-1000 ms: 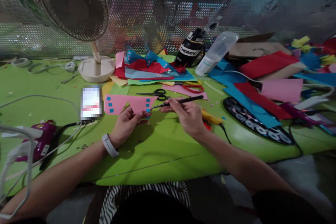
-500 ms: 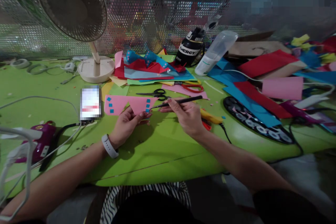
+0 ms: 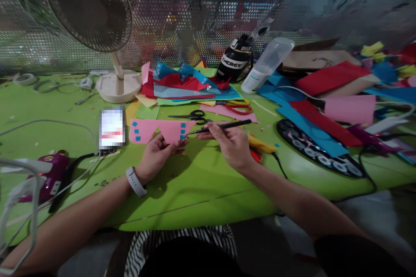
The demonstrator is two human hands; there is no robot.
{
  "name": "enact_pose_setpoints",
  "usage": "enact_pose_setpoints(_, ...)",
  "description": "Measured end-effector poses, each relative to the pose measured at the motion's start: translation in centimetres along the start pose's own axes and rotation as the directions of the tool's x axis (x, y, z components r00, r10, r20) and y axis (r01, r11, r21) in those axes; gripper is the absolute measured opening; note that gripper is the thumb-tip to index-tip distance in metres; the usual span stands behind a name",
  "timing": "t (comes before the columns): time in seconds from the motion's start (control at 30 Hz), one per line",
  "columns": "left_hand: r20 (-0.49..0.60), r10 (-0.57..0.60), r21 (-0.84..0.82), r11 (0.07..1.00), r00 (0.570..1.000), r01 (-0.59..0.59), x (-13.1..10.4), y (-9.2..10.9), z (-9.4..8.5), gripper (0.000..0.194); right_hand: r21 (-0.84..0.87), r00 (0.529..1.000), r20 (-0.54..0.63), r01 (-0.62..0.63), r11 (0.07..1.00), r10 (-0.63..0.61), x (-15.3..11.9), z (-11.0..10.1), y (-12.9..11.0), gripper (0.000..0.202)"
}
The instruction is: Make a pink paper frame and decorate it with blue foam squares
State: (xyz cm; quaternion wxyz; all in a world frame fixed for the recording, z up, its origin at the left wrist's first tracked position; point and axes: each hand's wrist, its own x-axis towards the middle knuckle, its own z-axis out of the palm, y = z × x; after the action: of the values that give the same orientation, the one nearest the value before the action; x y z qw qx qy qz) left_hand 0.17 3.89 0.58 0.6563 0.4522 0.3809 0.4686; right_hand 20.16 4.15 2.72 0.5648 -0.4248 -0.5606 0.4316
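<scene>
My left hand is closed on the lower edge of a pink paper strip, holding it above the table. A V-shaped notch is cut in the strip. Small blue paper squares form a column at each end of it. My right hand grips slim black tweezers like a pen. Their fine tip points left and reaches the lowest blue square of the right column, beside my left thumb. Whether the tip touches that square I cannot tell. Black-handled scissors lie just behind the strip.
A phone and a fan stand to the left. Folded coloured paper, a black bottle and a clear bottle are behind. A yellow glue gun, its cord and a black oval tray lie right.
The pink strip has tilted very slightly in my left hand. Both hands keep nearly the same place, and the tweezers' tip stays at the lowest right blue square.
</scene>
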Motion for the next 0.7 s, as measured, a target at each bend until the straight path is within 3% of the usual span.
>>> enact_pose_setpoints(0.7, -0.027, 0.005, 0.006, 1.0, 1.0, -0.005, 0.14, -0.03, 0.05, 0.038, 0.024, 0.999, -0.001, 0.037, 0.999, -0.037, -0.32, 0.16, 0.32, 0.024)
